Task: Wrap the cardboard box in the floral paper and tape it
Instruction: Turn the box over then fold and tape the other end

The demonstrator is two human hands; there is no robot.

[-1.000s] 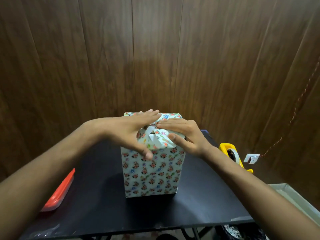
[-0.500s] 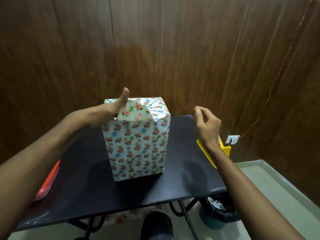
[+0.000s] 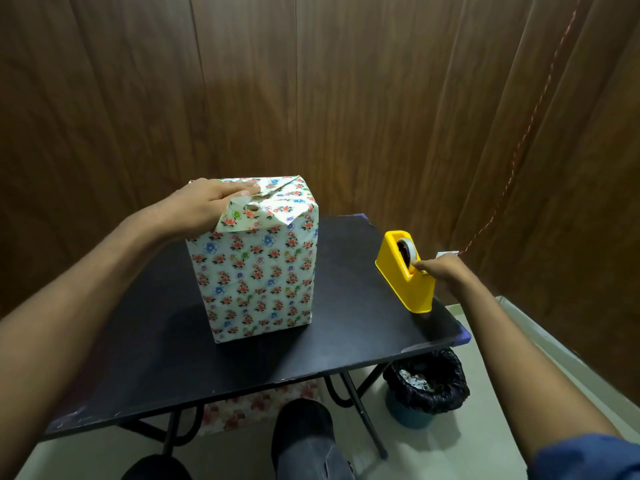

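Two hands busy: the left hand [image 3: 201, 206] lies flat with straight fingers on the folded top flaps of the floral-wrapped box [image 3: 258, 268], which stands upright mid-table [image 3: 363, 341]. Over at the right edge, the right hand [image 3: 446, 271] pinches at the tape roll [image 3: 408, 251] in the yellow tape dispenser [image 3: 405, 275].

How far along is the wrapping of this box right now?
Mostly done: the floral-papered cardboard box stands upright on the black table, sides covered. In hand: the left hand presses the folded top flaps while the right hand reaches the tape roll in the yellow plastic tape dispenser. Left: taping the top.
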